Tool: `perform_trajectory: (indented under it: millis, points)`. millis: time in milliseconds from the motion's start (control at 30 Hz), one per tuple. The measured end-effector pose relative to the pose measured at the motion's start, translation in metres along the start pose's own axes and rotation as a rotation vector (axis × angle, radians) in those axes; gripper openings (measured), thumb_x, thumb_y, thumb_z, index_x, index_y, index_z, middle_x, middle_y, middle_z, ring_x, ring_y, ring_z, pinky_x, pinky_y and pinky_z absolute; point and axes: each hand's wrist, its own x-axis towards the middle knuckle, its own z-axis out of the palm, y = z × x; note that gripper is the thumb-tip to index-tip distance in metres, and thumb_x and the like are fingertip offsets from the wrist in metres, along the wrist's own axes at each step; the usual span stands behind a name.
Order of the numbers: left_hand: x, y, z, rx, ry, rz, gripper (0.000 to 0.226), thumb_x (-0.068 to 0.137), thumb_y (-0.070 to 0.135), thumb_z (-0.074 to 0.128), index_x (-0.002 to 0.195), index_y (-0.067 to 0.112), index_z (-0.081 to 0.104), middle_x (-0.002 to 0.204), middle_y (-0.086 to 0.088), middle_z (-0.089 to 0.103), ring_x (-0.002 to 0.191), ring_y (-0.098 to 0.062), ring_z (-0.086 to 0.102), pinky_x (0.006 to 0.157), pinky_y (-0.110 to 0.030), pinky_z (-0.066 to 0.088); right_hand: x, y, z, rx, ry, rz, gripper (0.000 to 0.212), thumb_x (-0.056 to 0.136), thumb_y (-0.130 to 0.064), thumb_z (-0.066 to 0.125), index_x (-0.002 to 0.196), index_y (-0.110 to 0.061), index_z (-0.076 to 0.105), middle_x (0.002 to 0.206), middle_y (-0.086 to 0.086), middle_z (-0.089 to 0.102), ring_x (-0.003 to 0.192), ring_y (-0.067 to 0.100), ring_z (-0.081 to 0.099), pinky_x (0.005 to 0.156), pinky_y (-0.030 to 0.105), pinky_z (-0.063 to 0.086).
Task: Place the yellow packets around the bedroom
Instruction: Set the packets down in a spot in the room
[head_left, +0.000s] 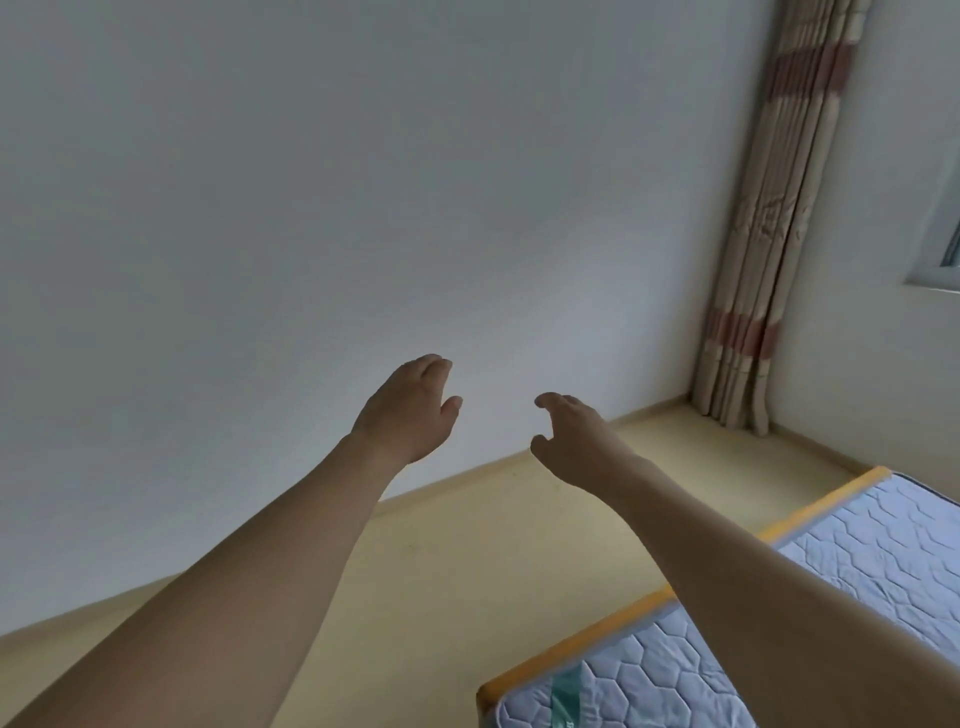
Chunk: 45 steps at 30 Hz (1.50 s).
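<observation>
Oddly, no yellow packet showed anywhere in our view, so we could not say where the packets lay; they may have been outside the frame, or already set down somewhere we were not looking. Neither grip carried one. Our left hand (410, 402) reached forward with its fingers loosely bent and nothing between them, a relaxed, fairly wide grip. Our right hand (569, 434) reached out beside it, apart from the left, thumb and forefinger spread in a loose curve, also holding nothing.

Both hands hung in the air in front of the plain white wall (311, 208), touching neither it nor anything else. Below them ran the pale yellow floor (467, 545) and its skirting along the wall's foot. To our right stood the bed (857, 561), a quilted mattress with an orange edge, partly hidden by our right forearm. In the far corner hung a striped curtain (769, 234), beside part of a window frame (940, 249) at the right edge.

We judged the risks to be plain ones. With no packet in hand, we might have gone on reaching toward the wall for nothing, and a spot in the room could have been missed. With our eyes turned up at the wall, we could also have knocked a leg on the bed's corner, which sat close by our right side.
</observation>
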Motion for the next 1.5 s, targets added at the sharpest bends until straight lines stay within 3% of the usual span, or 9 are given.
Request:
perform_trajectory:
  millis: [400, 600, 833, 1000, 1133, 1300, 1500]
  points:
    - [0.234, -0.241, 0.041, 0.028, 0.04, 0.008, 0.051, 0.102, 0.031, 0.04, 0.15, 0.014, 0.033, 0.157, 0.003, 0.031, 0.145, -0.015, 0.026, 0.113, -0.032, 0.028, 0.313, -0.068, 0.105, -0.014, -0.009, -0.027, 0.055, 0.092, -0.02, 0.049, 0.146, -0.015, 0.036, 0.143, 0.004, 0.046, 0.128, 0.023, 0.045, 0.1, 0.034, 0.042]
    - [0.362, -0.296, 0.098, 0.007, -0.006, 0.037, 0.051, 0.102, 0.031, 0.041, 0.149, 0.012, 0.034, 0.156, 0.0, 0.033, 0.144, -0.017, 0.028, 0.113, -0.034, 0.03, 0.439, -0.051, 0.144, 0.002, -0.014, 0.02, 0.054, 0.092, -0.02, 0.049, 0.145, -0.017, 0.037, 0.141, 0.001, 0.047, 0.122, 0.02, 0.049, 0.095, 0.032, 0.044]
    - [0.536, -0.304, 0.2, -0.006, -0.041, 0.155, 0.051, 0.102, 0.031, 0.041, 0.149, 0.013, 0.034, 0.157, 0.001, 0.032, 0.144, -0.016, 0.027, 0.112, -0.033, 0.03, 0.599, 0.039, 0.164, -0.022, 0.026, 0.125, 0.055, 0.092, -0.021, 0.05, 0.145, -0.017, 0.037, 0.139, 0.003, 0.048, 0.122, 0.021, 0.049, 0.097, 0.033, 0.043]
    - [0.674, -0.289, 0.243, -0.001, -0.092, 0.219, 0.052, 0.102, 0.032, 0.04, 0.15, 0.014, 0.032, 0.157, 0.001, 0.032, 0.143, -0.018, 0.029, 0.111, -0.034, 0.03, 0.706, 0.11, 0.135, -0.037, 0.085, 0.218, 0.055, 0.093, -0.022, 0.05, 0.146, -0.017, 0.037, 0.144, 0.002, 0.045, 0.131, 0.02, 0.044, 0.1, 0.031, 0.039]
    - [0.772, -0.269, 0.278, -0.054, -0.071, 0.281, 0.052, 0.101, 0.033, 0.041, 0.149, 0.014, 0.033, 0.156, 0.001, 0.033, 0.142, -0.018, 0.031, 0.11, -0.034, 0.031, 0.778, 0.162, 0.115, -0.062, 0.147, 0.281, 0.054, 0.092, -0.022, 0.05, 0.145, -0.017, 0.038, 0.143, 0.002, 0.047, 0.128, 0.02, 0.046, 0.099, 0.031, 0.041]
    - [0.885, -0.236, 0.345, -0.114, -0.117, 0.362, 0.053, 0.102, 0.033, 0.04, 0.151, 0.015, 0.031, 0.157, 0.003, 0.03, 0.144, -0.017, 0.027, 0.112, -0.034, 0.03, 0.855, 0.235, 0.117, -0.072, 0.11, 0.373, 0.054, 0.091, -0.021, 0.05, 0.145, -0.016, 0.039, 0.141, 0.002, 0.048, 0.125, 0.02, 0.048, 0.097, 0.03, 0.042]
    - [1.033, -0.182, 0.422, -0.12, -0.138, 0.553, 0.051, 0.102, 0.033, 0.039, 0.15, 0.016, 0.032, 0.157, 0.004, 0.031, 0.143, -0.016, 0.029, 0.108, -0.033, 0.033, 0.953, 0.337, 0.092, -0.094, 0.18, 0.495, 0.055, 0.092, -0.02, 0.05, 0.146, -0.017, 0.037, 0.142, 0.001, 0.046, 0.125, 0.02, 0.049, 0.099, 0.034, 0.043]
